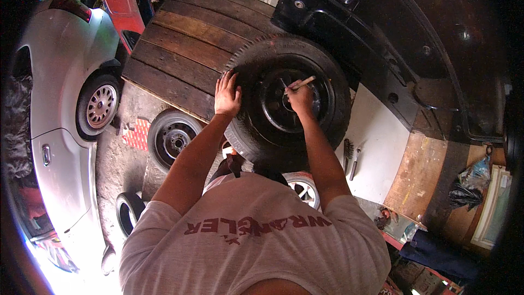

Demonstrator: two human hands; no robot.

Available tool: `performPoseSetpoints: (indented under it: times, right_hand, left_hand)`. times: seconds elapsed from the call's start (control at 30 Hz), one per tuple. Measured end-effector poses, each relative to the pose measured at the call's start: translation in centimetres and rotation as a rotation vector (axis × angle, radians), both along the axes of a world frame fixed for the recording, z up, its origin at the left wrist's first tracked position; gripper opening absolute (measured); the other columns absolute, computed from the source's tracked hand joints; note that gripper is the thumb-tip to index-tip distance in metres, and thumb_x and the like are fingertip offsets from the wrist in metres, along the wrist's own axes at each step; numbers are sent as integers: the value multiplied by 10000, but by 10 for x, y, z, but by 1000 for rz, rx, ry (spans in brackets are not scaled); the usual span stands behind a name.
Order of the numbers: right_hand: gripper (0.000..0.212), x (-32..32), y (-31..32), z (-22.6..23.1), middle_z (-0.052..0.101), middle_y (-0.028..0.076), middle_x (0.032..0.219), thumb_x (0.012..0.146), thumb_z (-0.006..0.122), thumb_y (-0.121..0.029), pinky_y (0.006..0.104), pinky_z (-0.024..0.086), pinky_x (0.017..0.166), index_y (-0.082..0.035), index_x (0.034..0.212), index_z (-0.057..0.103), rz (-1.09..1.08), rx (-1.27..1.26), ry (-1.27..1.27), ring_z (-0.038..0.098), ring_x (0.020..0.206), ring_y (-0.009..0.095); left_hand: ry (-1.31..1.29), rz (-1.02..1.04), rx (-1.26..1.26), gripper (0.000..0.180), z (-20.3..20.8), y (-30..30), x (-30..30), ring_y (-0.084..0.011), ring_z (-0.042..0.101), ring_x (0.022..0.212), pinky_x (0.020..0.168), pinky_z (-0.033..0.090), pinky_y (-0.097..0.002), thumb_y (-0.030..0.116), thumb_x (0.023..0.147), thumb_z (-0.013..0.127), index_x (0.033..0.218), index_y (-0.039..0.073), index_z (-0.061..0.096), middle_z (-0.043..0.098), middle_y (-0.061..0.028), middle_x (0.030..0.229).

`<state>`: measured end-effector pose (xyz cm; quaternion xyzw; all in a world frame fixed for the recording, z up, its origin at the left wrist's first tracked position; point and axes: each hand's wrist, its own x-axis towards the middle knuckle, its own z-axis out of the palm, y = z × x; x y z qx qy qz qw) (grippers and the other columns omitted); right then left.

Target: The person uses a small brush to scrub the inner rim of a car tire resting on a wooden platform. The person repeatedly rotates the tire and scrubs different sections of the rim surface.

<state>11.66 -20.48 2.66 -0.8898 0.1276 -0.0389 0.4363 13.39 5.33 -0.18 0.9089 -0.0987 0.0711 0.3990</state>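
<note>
A large black tyre (332, 60) lies flat on a table of dark wooden planks (188, 27), its black wheel rim (281, 120) facing up. My left hand (228, 96) rests spread on the near-left side of the tyre, fingers stretched out and holding nothing. Over the middle of the rim, my right hand (299, 99) is closed around a slim pale-handled brush (308, 81). The handle sticks out to the right above my fingers. The brush's working end is mostly hidden by my hand and the dark rim.
To the right, a wire brush (347, 152) and a dark-handled tool (355, 165) lie on a white panel (376, 155). Black body panels (382, 33) fill the far right. Another wheel (173, 139) lies left below the table, near a parked silver car (63, 98).
</note>
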Motion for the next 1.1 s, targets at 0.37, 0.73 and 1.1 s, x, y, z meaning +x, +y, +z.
performPoseSetpoints:
  times: [0.37, 0.73, 1.1]
  right_hand:
    - [165, -21, 30, -7, 683, 129, 746, 813, 738, -142, 404, 514, 615, -31, 845, 621, -8, 187, -8, 681, 710, 301]
    - [96, -22, 47, 1, 667, 166, 783, 820, 687, -95, 427, 508, 676, -26, 841, 623, 168, -302, -116, 655, 784, 370]
    - [67, -5, 12, -3, 663, 77, 730, 862, 672, -49, 288, 500, 514, -21, 855, 611, -14, 370, 62, 624, 586, 142]
  left_hand:
    - [-24, -4, -50, 473, -4, 1, 2, -338, 310, 1387, 1165, 194, -462, 239, 926, 483, 1367, 70, 453, 395, -146, 1462]
    - [-33, -8, -48, 466, -2, 1, 1, -340, 322, 1378, 1161, 199, -469, 232, 924, 486, 1359, 69, 459, 401, -139, 1459]
    - [-30, -10, -32, 459, 0, 1, 1, -339, 326, 1376, 1159, 204, -464, 228, 922, 483, 1352, 66, 462, 402, -141, 1456]
